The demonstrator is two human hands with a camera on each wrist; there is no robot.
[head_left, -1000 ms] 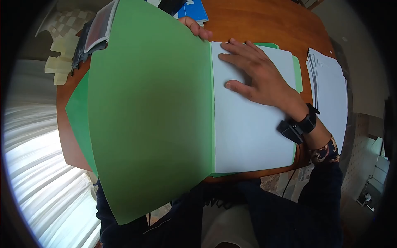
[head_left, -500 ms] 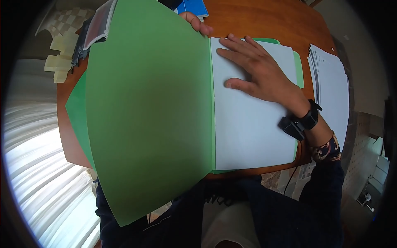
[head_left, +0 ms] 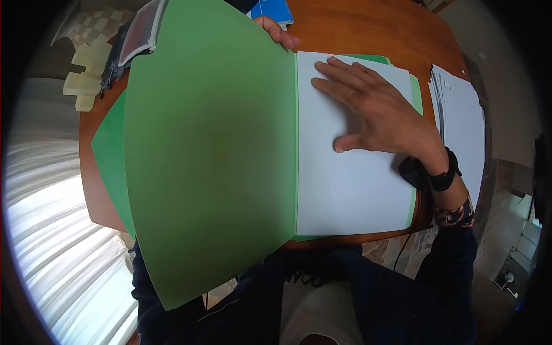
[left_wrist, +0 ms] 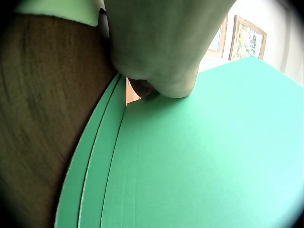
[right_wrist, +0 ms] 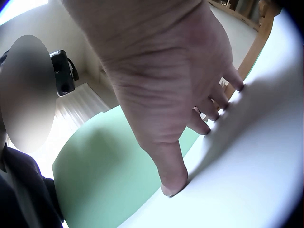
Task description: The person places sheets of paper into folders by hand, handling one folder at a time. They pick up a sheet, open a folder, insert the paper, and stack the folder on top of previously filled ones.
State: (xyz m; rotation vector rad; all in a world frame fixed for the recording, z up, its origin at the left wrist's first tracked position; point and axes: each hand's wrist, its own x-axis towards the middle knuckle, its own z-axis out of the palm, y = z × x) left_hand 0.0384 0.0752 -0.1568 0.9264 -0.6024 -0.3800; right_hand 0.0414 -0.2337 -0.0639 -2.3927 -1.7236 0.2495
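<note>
A green folder [head_left: 213, 144] lies opened on the table, its left cover raised at a slant. White paper [head_left: 345, 190] covers its right side. My right hand [head_left: 382, 109] is spread over the upper part of the sheet; in the right wrist view its thumb [right_wrist: 173, 178] and fingertips touch the paper. Behind the raised cover, near the fold at the top, is my left hand [head_left: 277, 33], with only some loosely bent fingers showing past the edge. The left wrist view has this hand [left_wrist: 159, 57] against the cover's outer face [left_wrist: 199, 156].
To the right lies a stack of papers [head_left: 460, 115]. A blue book [head_left: 273, 12] is at the back, and a clear-fronted pouch [head_left: 141, 34] at the back left beside pale yellow cut-outs [head_left: 83, 86]. Another green sheet or folder [head_left: 109, 144] sticks out at the left.
My right hand has shifted to the right over the paper, and its thumb now points lower and farther from the fingers. The left hand and raised cover have hardly moved.
</note>
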